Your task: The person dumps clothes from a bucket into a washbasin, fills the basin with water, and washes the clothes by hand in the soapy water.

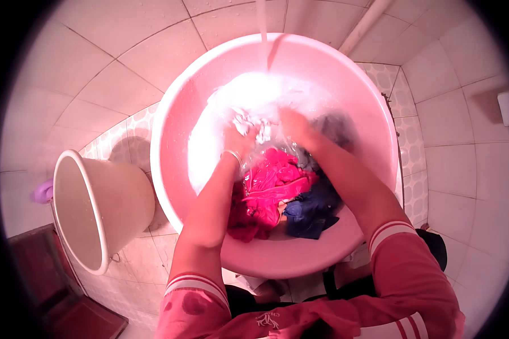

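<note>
A large pink tub (172,135) holds wet clothes in water. Both my forearms reach into it. My left hand (240,141), with a pale band at the wrist, touches a white patterned cloth (254,121); glare and water obscure its fingers. Close to the same cloth on its right side is my right hand (294,125), its fingers smeared by motion and bright light. Nearer to me lie a bright pink-red garment (274,181) and a dark blue garment (314,209). Grey cloth (333,130) sits beyond my right wrist. A water stream (262,34) falls into the tub's far side.
To the left a whitish bucket (121,192) lies tipped, its mouth facing left. Behind it is a purple object (42,192). A reddish-brown surface (79,313) is at lower left. Tiled walls (107,34) enclose the space, and a pipe (365,25) runs along the back.
</note>
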A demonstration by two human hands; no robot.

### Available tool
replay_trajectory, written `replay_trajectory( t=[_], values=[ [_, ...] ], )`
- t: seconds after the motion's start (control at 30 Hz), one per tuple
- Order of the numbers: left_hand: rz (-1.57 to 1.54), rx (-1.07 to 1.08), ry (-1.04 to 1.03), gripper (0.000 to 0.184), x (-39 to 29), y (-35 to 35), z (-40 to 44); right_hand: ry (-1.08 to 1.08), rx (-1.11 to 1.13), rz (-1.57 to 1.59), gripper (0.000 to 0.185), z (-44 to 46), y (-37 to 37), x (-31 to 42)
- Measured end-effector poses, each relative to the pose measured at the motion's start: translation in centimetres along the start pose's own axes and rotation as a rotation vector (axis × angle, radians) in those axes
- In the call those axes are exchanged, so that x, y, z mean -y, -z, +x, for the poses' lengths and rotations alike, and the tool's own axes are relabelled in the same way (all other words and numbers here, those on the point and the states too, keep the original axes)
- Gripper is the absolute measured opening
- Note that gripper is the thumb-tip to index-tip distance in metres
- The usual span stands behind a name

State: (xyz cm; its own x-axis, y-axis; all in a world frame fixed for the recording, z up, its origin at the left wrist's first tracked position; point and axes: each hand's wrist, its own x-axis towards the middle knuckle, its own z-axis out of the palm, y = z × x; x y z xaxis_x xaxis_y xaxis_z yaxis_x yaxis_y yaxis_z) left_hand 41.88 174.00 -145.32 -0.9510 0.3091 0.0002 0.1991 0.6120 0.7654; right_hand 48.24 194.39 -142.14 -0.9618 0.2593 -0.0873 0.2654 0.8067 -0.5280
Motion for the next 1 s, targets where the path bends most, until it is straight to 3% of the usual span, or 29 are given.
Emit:
replay_trajectory(
  t=[0.07,0.1,0.13,0.2,0.23,0.27,0.33,0.4,0.43,0.47,0.5,0.53,0.57,0.6,0.7,0.73,0.83,0.87,0.9,0.97,1.0],
  values=[
    [-0.107,0.145,-0.028,0.045,1.5,0.3,-1.6,0.177,0.214,0.147,0.04,-1.1,-1.5,-0.7],
    [-0.105,0.142,-0.025,0.045,2.6,0.8,-0.5,0.18,0.216,0.148,0.04,-0.3,-0.7,-1.6],
    [0.163,0.338,0.046,0.046,3.7,1.8,1.6,0.178,0.201,-0.032,0.039,1.5,1.1,-2.9],
    [-0.154,0.265,0.413,0.047,5.5,2.2,2.4,0.178,0.185,-0.211,0.038,2.5,3.3,-2.2],
    [-0.153,0.262,0.416,0.047,5.5,1.3,2.1,-0.078,0.105,0.194,0.038,2.7,3.7,-0.7],
    [-0.648,0.205,0.481,0.05,3.9,-0.1,1.6,-0.342,0.016,0.598,0.039,2.7,3.7,0.8],
    [-1.142,0.141,0.531,0.055,-0.8,-0.2,0.9,-0.214,0.028,0.794,0.046,1.7,-0.6,3.3],
    [-1.587,0.353,0.718,0.065,-7.3,2.8,0.7,-0.117,0.057,0.723,0.052,-0.7,-1.5,7.2],
    [-1.531,0.376,0.685,0.064,-4.7,2.2,1.3,0.048,-0.021,0.537,0.05,-2.3,0.2,9.6],
    [-1.644,0.555,0.603,0.058,-5.6,3.0,0.7,0.193,-0.128,0.342,0.047,-4.0,2.0,12.0],
    [-1.749,0.738,0.513,0.053,-6.6,3.7,0.0,0.19,-0.131,0.344,0.047,-4.5,1.1,12.2],
    [-1.746,0.742,0.515,0.053,-7.0,3.4,0.2,0.325,-0.219,0.256,0.041,-4.9,0.4,12.3],
    [-1.482,0.686,0.365,0.051,-7.4,2.8,0.3,0.458,-0.307,0.165,0.034,-5.1,0.7,12.5],
    [-1.218,0.624,0.22,0.048,-7.8,2.1,0.5,0.444,-0.356,0.266,0.026,-4.5,1.4,11.9],
    [-0.429,0.42,-0.178,0.039,-8.7,-0.1,0.2,0.308,-0.259,0.255,0.028,-1.7,2.9,9.8],
    [-0.432,0.43,-0.174,0.039,-8.9,-0.6,0.2,0.192,-0.203,0.199,0.029,-0.3,3.3,9.0],
    [-1.717,0.33,0.504,0.028,-10.2,-1.1,1.5,-0.235,-0.159,0.244,0.042,4.1,5.7,6.0],
    [-1.547,0.386,0.547,0.032,-11.5,0.4,2.9,-0.236,-0.168,0.339,0.047,6.1,5.9,3.3],
    [-1.546,0.436,0.392,0.033,-11.9,1.6,4.4,-0.225,-0.181,0.424,0.053,7.3,6.0,0.3],
    [-1.186,0.243,0.566,0.036,-11.4,2.8,4.8,-0.137,-0.286,0.226,0.069,5.5,6.7,-3.5],
    [-0.403,0.273,-0.037,0.042,-6.5,0.3,3.4,-0.076,-0.204,0.036,0.073,3.4,5.5,-6.7]
  ],
)
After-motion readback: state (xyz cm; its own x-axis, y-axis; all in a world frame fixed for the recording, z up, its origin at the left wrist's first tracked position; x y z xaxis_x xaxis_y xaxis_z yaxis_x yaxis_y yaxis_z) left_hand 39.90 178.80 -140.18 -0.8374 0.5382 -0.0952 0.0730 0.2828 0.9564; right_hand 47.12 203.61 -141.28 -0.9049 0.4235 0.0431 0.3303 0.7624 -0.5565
